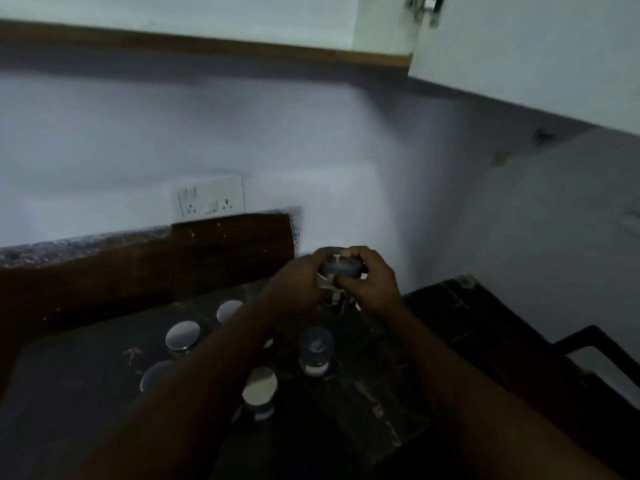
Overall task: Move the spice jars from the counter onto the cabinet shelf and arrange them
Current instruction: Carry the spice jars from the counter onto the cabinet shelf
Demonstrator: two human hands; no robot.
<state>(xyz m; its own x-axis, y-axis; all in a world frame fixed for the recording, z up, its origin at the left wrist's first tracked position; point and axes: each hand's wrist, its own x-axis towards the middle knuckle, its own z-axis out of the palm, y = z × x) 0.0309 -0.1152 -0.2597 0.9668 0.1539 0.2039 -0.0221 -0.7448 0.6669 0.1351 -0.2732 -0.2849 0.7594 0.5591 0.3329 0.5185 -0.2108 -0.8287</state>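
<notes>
The scene is dim. Both hands meet on one spice jar [341, 268] with a grey lid, held above the dark counter [86, 393]. My left hand [294, 285] wraps its left side and my right hand [370, 282] grips its right side and lid. Most of the jar's body is hidden by fingers. Several more jars stand on the counter below my arms: one with a shiny lid [182, 336], another [228, 310] behind it, one at the left [156, 375], one near the front [259, 389], and a clear-topped one [316, 351].
A white cabinet door [519, 57] hangs open at the upper right, its hinge [426, 8] at the top. A wooden trim [207, 46] runs under the cabinet. A wall socket [209, 197] sits above a dark wooden board [207, 244].
</notes>
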